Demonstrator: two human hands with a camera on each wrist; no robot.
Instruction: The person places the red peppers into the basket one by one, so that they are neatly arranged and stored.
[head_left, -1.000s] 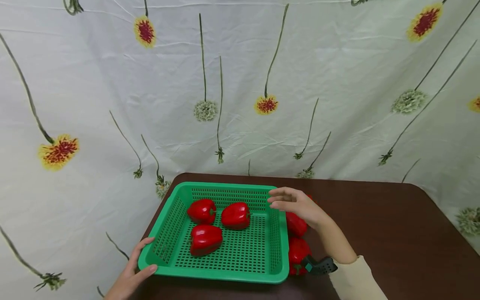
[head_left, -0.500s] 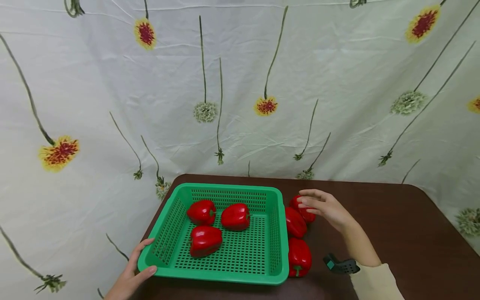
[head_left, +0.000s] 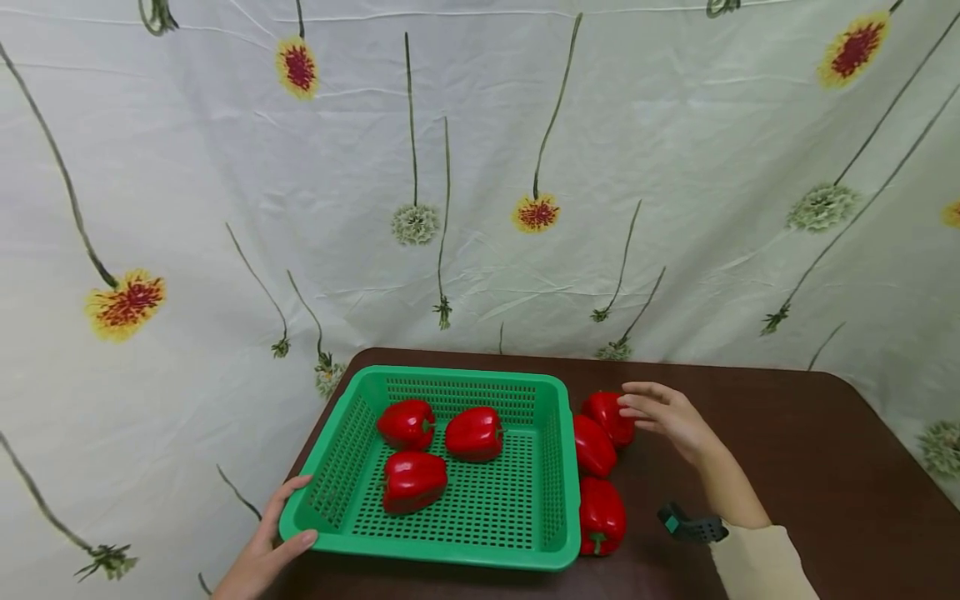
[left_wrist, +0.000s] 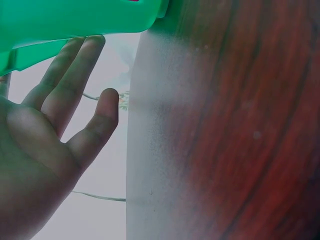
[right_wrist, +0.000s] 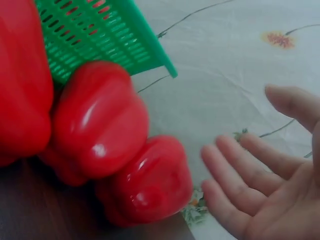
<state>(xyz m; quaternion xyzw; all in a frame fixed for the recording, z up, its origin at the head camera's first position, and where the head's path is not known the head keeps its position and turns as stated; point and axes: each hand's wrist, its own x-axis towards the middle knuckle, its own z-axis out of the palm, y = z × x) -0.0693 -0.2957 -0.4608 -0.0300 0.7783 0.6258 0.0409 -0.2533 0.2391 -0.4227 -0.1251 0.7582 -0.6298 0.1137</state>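
Observation:
A green plastic basket [head_left: 435, 552] stands on the table with three red bell peppers inside: one at back left [head_left: 407, 425], a second pepper [head_left: 474, 434] right of it, and a front pepper [head_left: 414, 482]. My left hand [head_left: 262, 537] holds the basket's near-left corner, thumb and forefinger at the rim; the left wrist view shows other fingers [left_wrist: 75, 85] reaching up to its underside. Right of the basket, three more red peppers lie in a row: near [head_left: 602, 515], middle [head_left: 593, 446] and far [head_left: 611, 417]. My right hand [head_left: 675, 421], holding nothing, hovers beside the far pepper, fingers toward it.
The dark brown wooden table [head_left: 780, 467] stretches to the right of the peppers. Behind it hangs a white cloth [head_left: 480, 275] printed with flowers. A black band [head_left: 693, 527] is on the right wrist.
My right hand has moved right, from above the basket's right rim to beside the far pepper, bringing that pepper into fuller view. The left hand stays at the basket's corner.

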